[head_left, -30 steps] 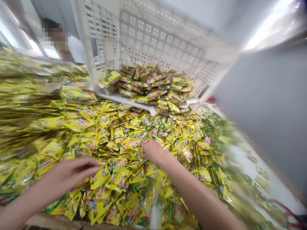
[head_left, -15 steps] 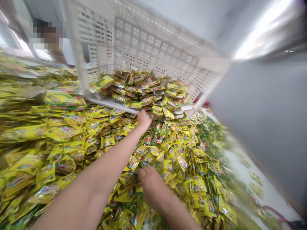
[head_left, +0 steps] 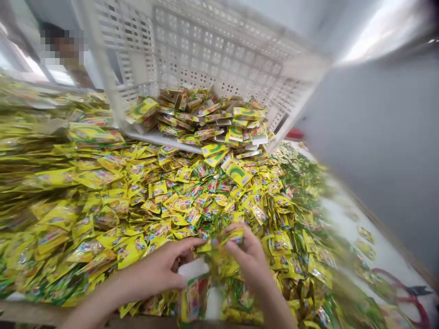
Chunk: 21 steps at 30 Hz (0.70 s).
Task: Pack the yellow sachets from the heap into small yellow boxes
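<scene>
Left hand (head_left: pixel 163 269) pinching a small yellow-and-green cardboard box (head_left: pixel 194 296), right hand (head_left: pixel 250 258) closed on, seemingly, a shiny yellow plastic sachet (head_left: pixel 236 236)

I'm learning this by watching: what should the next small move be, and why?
Probably bring the yellow packet to the small box and ease it in: the right hand seems to pinch that packet close by, while the left hand holds the box with its white flap raised.
</scene>
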Each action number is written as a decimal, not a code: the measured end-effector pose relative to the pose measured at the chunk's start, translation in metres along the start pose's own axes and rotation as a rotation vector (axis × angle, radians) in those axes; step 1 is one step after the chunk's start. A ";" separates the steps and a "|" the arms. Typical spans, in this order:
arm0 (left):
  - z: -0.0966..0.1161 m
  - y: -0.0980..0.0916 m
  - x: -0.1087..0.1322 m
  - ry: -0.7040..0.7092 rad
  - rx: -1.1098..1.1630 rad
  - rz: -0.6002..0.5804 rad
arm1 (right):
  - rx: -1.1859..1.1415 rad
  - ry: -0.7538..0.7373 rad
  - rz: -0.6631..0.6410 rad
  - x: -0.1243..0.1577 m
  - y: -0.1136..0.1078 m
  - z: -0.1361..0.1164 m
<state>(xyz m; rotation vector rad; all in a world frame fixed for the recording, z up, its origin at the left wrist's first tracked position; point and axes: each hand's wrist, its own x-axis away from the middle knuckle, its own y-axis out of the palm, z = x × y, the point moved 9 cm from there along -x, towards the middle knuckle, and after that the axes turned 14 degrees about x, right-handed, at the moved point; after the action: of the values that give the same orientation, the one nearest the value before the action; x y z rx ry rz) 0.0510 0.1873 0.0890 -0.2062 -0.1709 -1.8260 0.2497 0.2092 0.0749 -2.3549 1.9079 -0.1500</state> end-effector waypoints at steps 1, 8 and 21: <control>-0.012 0.015 0.001 -0.001 -0.002 -0.040 | 0.029 -0.014 -0.025 0.005 0.009 0.001; -0.071 0.050 -0.002 -0.032 -0.013 0.082 | 0.163 -0.016 0.209 0.040 -0.002 0.026; -0.082 0.043 0.026 0.014 0.226 0.028 | 0.653 -0.310 0.125 0.055 0.036 0.002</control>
<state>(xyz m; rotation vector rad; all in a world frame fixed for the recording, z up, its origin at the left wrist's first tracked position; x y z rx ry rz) 0.0820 0.1329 0.0157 -0.0368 -0.3612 -1.7640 0.2262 0.1480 0.0686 -1.7120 1.5459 -0.3187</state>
